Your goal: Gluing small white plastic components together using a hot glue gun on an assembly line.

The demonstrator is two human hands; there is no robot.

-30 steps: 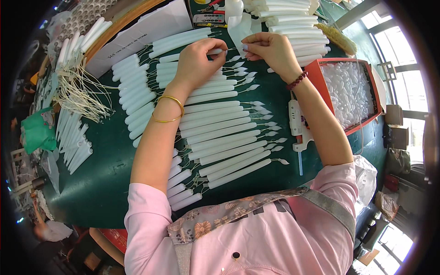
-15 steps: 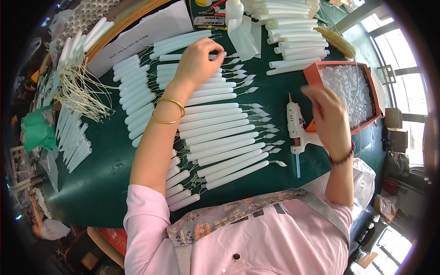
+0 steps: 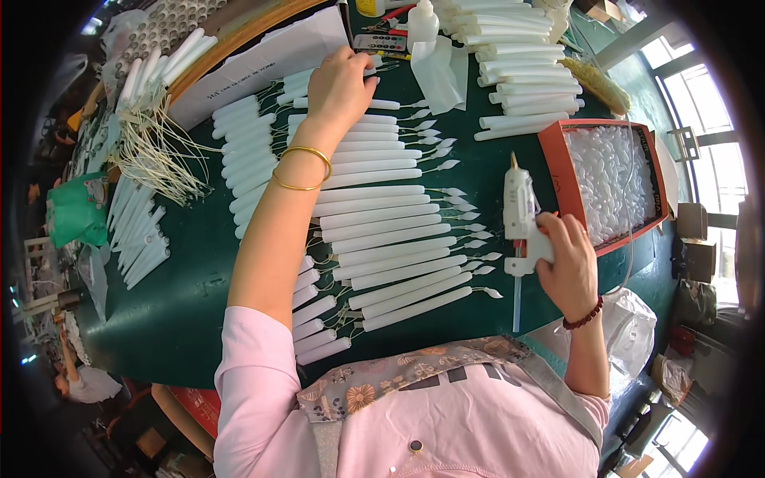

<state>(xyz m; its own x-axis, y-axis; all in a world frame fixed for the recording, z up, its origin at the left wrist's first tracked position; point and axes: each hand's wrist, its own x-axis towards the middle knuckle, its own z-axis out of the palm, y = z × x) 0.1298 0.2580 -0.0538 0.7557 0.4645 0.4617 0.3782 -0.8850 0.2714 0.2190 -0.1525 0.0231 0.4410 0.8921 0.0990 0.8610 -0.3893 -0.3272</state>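
My left hand reaches to the far end of the rows, its fingers curled round the end of a white candle tube, mostly hidden by the hand. Below it lies a long row of white electric taper candles, many with pointed flame-shaped tips at their right ends and thin wires at their left. My right hand is closed round the handle of a white glue gun. A clear glue stick pokes from the gun's near end; its nozzle points away from me.
Right of the gun stands a red box of clear flame-shaped pieces. More white tubes are stacked at the back, near a white bottle and a remote control. Cream wires hang at left.
My right hand has come down onto the glue gun and closed on its handle. My left hand has moved slightly farther back, from a tipped candle to the tubes behind it.
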